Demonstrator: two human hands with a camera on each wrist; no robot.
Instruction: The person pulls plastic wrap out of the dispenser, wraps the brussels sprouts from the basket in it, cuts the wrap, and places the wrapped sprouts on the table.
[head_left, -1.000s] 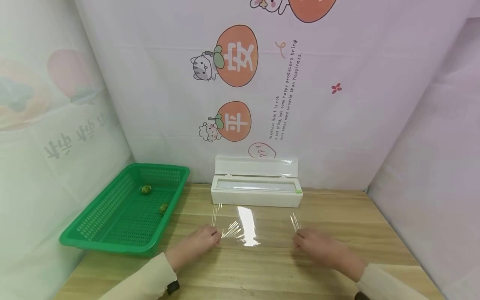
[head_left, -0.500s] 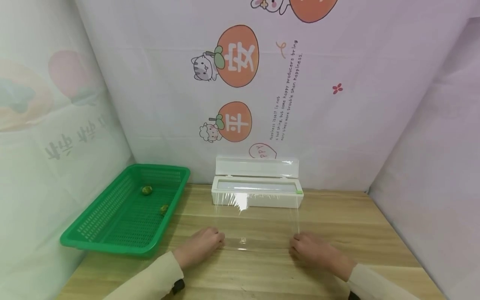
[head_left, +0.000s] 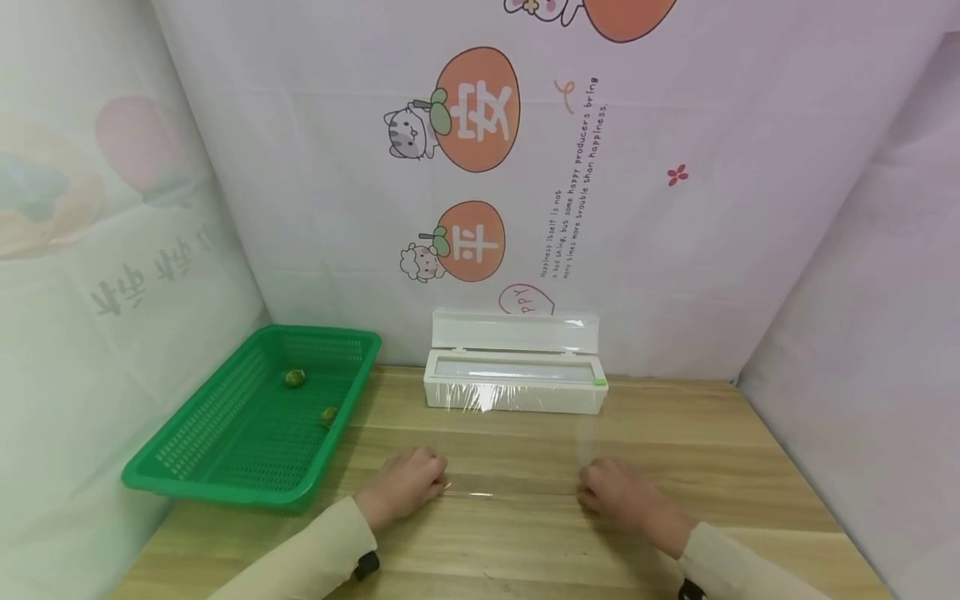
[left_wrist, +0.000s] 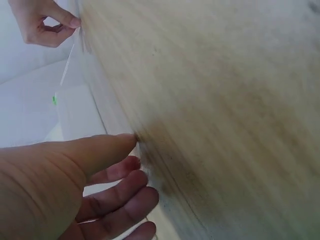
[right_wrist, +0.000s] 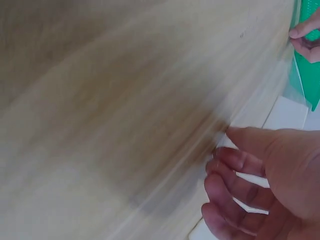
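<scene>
A sheet of clear plastic wrap (head_left: 483, 493) stretches between my two hands, its near edge showing as a bright line. My left hand (head_left: 405, 483) pinches its near left corner between thumb and fingers. At the near right corner, my right hand (head_left: 618, 493) pinches the film the same way. Behind the hands stands a white plastic wrap dispenser (head_left: 517, 398), its clear lid (head_left: 514, 332) raised. Glare and fine creases show where the film overlaps the dispenser's front; whether the far edge is attached there I cannot tell. Both wrist views show the hands low over the wooden table.
At the left sits a green plastic basket (head_left: 247, 433) with two small greenish-brown round items (head_left: 295, 378) inside. A printed white cloth (head_left: 637, 250) hangs behind and on both sides of the wooden table (head_left: 510, 550).
The film's bunched glare has shifted from the table up to the dispenser's front, and the sheet looks smoother. Both hands have moved slightly inward, still pinching the corners.
</scene>
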